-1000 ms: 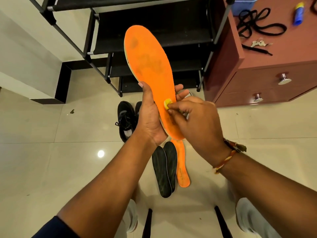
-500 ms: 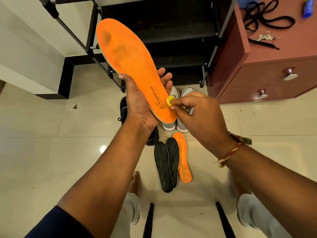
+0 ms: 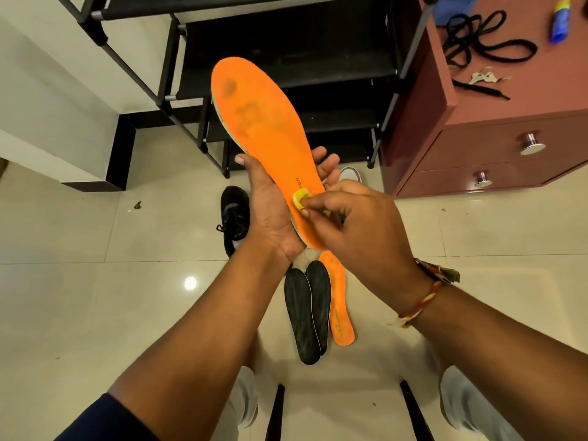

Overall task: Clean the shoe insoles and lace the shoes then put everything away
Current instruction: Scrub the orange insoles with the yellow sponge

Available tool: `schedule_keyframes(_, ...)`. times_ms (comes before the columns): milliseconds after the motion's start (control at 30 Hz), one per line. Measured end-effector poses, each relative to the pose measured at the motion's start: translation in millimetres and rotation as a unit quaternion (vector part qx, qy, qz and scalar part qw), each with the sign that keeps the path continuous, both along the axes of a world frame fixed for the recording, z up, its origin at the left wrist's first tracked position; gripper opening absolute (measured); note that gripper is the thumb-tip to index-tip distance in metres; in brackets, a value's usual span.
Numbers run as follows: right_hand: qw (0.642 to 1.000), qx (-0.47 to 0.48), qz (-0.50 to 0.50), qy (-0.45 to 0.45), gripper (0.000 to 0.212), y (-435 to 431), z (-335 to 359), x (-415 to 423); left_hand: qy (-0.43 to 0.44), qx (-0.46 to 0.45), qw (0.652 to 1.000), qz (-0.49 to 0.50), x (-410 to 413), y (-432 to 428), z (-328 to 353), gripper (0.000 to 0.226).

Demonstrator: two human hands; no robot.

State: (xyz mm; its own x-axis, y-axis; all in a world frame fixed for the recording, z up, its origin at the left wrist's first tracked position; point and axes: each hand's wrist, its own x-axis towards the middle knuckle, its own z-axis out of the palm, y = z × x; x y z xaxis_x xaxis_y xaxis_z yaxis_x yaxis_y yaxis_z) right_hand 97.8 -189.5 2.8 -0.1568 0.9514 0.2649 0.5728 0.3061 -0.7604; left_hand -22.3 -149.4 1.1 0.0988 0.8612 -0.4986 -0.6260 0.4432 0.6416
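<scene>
Left hand (image 3: 273, 211) grips the insole (image 3: 264, 135) by its heel, face up — right hand (image 3: 359, 224) pinches a yellow pad (image 3: 300, 198) onto it to scrub.

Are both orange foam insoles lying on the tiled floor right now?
No, only one orange foam insole lies on the tiled floor; the left hand holds the other.

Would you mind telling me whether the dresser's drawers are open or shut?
Shut: both drawers sit flush with the dresser front.
</scene>
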Motion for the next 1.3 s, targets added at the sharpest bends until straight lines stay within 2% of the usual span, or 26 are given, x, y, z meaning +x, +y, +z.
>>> schedule_keyframes(100, 0.999, 0.023, 0.012, -0.019, 0.018, 0, 6, -3, -0.001, -0.006, 0.999, -0.052, 4, -4, -2, 0.115)
schedule_keyframes(267, 0.988, 0.060, -0.076, -0.121, 0.017, 18, 5, 17, -0.024, -0.009, 0.996, -0.089, 16, -15, -5, 0.101)
schedule_keyframes(433, 0.995, 0.048, -0.039, -0.076, 0.018, 11, 8, 7, -0.014, 0.002, 0.997, -0.082, 14, -14, -9, 0.101)
schedule_keyframes(500, 0.994, 0.059, -0.033, -0.086, 0.018, 11, 11, 6, -0.016, 0.002, 0.996, -0.084, 16, -16, -9, 0.097)
schedule_keyframes(667, 0.977, 0.086, -0.130, -0.147, 0.020, 30, 9, 30, 0.003, -0.009, 0.993, -0.116, 22, -21, -7, 0.086)
schedule_keyframes(733, 0.979, 0.049, -0.163, -0.107, 0.023, 37, 5, 39, 0.011, -0.008, 0.992, -0.122, 24, -23, -4, 0.081)
schedule_keyframes(867, 0.982, -0.052, -0.156, 0.088, 0.019, 44, -3, 44, 0.020, -0.015, 0.990, -0.136, 24, -25, 0, 0.070)
schedule_keyframes(967, 0.972, -0.084, -0.165, 0.144, 0.016, 46, -6, 45, 0.018, -0.021, 0.990, -0.140, 22, -24, 0, 0.068)
schedule_keyframes(1067, 0.968, -0.096, -0.164, 0.164, 0.013, 46, -5, 44, 0.023, -0.021, 0.990, -0.135, 18, -20, -4, 0.068)
schedule_keyframes(1233, 0.980, -0.079, -0.150, 0.104, 0.016, 39, 1, 39, 0.063, 0.014, 0.992, -0.112, 11, -14, -3, 0.048)
schedule_keyframes(1300, 0.985, -0.064, -0.137, 0.082, 0.016, 36, 2, 35, 0.036, 0.022, 0.995, -0.092, 6, -12, -2, 0.062)
